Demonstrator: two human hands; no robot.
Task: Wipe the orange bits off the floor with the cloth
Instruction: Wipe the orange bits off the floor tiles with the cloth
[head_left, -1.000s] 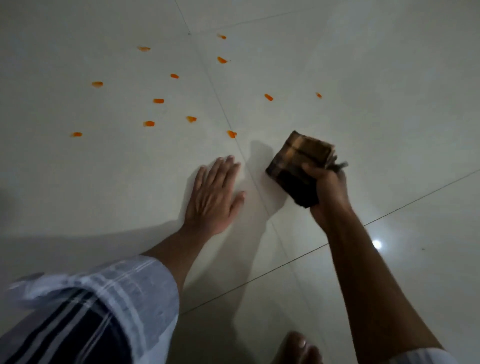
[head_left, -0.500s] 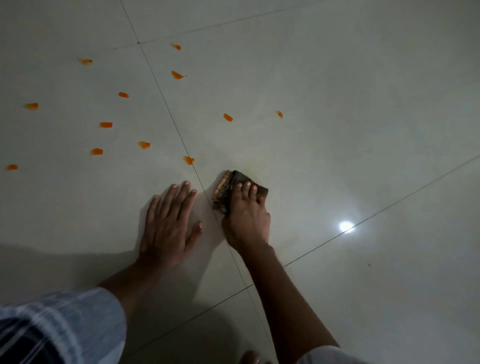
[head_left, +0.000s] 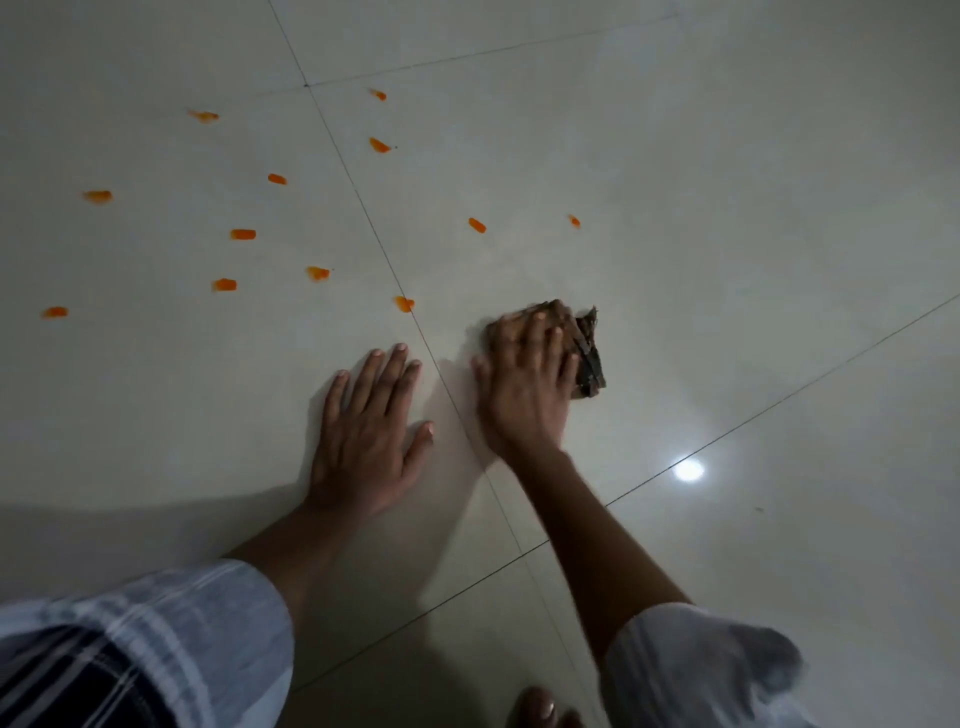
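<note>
Head view: both forearms reach forward and down. The left hand (head_left: 366, 441) lies flat on the floor (head_left: 727, 260), fingers spread. The right hand (head_left: 524, 384) presses straight fingers on the folded cloth (head_left: 587, 358). Orange bits (head_left: 404, 304) lie scattered beyond.

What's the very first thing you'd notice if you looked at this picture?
Small bright orange bits lie scattered over the pale glossy tiled floor, mostly to the upper left. Near the middle, the right hand presses a folded dark brown cloth flat on the floor, and the left hand rests flat beside it. A white light spot glints on the tiles to the right.
</note>
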